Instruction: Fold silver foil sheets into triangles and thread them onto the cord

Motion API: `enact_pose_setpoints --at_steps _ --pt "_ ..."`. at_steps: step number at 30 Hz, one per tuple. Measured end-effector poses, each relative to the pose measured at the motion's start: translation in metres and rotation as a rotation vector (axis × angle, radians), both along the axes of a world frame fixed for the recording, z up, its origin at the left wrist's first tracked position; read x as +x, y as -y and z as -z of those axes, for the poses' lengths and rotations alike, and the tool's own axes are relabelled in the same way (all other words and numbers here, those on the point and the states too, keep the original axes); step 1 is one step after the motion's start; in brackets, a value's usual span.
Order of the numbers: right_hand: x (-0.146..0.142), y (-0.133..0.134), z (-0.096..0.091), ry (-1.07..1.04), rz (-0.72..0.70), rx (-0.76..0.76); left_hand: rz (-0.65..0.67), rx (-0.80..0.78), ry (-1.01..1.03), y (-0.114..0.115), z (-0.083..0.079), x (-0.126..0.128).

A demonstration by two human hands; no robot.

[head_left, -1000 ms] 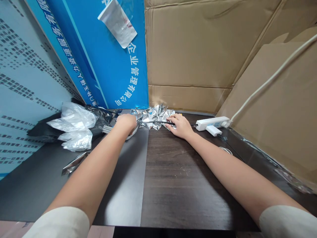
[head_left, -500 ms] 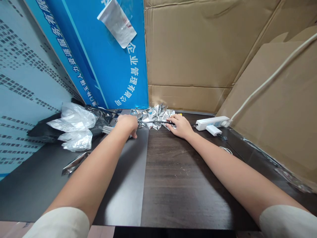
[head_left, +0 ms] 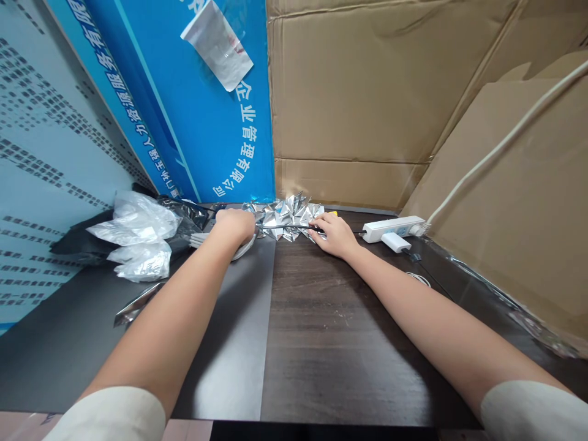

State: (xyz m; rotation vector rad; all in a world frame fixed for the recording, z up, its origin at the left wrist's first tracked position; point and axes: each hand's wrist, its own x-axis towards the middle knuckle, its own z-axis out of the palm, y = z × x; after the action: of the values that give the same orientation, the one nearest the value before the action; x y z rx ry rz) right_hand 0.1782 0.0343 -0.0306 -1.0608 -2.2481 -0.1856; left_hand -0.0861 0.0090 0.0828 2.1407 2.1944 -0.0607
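A thin black cable (head_left: 287,227) stretches across from one of my hands to the other, in front of a heap of crumpled silver foil pieces (head_left: 294,211). My left hand (head_left: 235,225) is closed at the cable's left end, back of the hand up; its fingers are mostly hidden. Beneath it lies a bundle of white cable (head_left: 247,250), partly covered by the hand. My right hand (head_left: 337,234) pinches the black cable between thumb and fingers, at the right edge of the foil. From there the cable continues towards a white power strip (head_left: 392,228).
Clear plastic bags (head_left: 142,226) and black plastic lie at left, with a silver foil pouch (head_left: 135,306) nearer. A white plug adapter (head_left: 395,242) sits against the strip, and a white cord (head_left: 500,147) rises right. Cardboard (head_left: 349,92) and a blue board (head_left: 220,135) wall the back.
My left hand has shifted very slightly left and its thumb has tucked out of sight, showing the white cable below. My right hand stays in place on the black cable.
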Motion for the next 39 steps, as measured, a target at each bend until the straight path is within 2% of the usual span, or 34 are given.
enact_pose_setpoints --at_steps 5,11,14,16,17,19,22,24,27,31,34,37,39 --pt "0.0 0.0 0.0 -0.023 -0.007 -0.021 -0.05 -0.06 -0.213 0.013 -0.022 0.004" --pt "0.0 0.001 0.0 -0.098 -0.025 -0.092 -0.079 -0.073 -0.304 0.022 -0.04 0.004" --pt "0.0 0.003 -0.004 -0.179 -0.044 -0.148 -0.121 0.018 -0.315 0.033 -0.053 0.003" --pt "-0.002 0.005 -0.009 -0.255 -0.071 -0.195 -0.133 0.147 -0.288 0.044 -0.064 0.003" --pt "-0.004 0.007 -0.012 -0.301 -0.091 -0.223 -0.115 0.192 -0.26 0.049 -0.069 0.004" --pt "-0.012 0.011 -0.019 -0.402 -0.146 -0.295 0.021 0.257 -0.142 0.059 -0.078 0.005" --pt "-0.029 0.02 -0.032 -0.567 -0.268 -0.465 0.329 0.28 0.201 0.066 -0.083 0.007" --pt "-0.038 0.027 -0.043 -0.67 -0.362 -0.614 0.492 0.222 0.486 0.067 -0.083 0.009" --pt "-0.039 0.037 -0.062 -0.784 -0.463 -0.795 0.555 0.118 0.812 0.066 -0.079 0.012" --pt "-0.028 0.044 -0.092 -0.949 -0.49 -0.863 0.455 0.091 1.016 0.066 -0.076 0.019" --pt "-0.024 0.051 -0.107 -1.175 -0.474 -0.878 0.344 0.126 1.151 0.067 -0.066 0.026" --pt "-0.024 0.066 -0.11 -1.224 -0.403 -0.839 0.258 0.221 1.268 0.074 -0.042 0.032" --pt "-0.022 0.08 -0.104 -1.205 -0.364 -0.897 0.232 0.209 1.378 0.081 -0.019 0.033"
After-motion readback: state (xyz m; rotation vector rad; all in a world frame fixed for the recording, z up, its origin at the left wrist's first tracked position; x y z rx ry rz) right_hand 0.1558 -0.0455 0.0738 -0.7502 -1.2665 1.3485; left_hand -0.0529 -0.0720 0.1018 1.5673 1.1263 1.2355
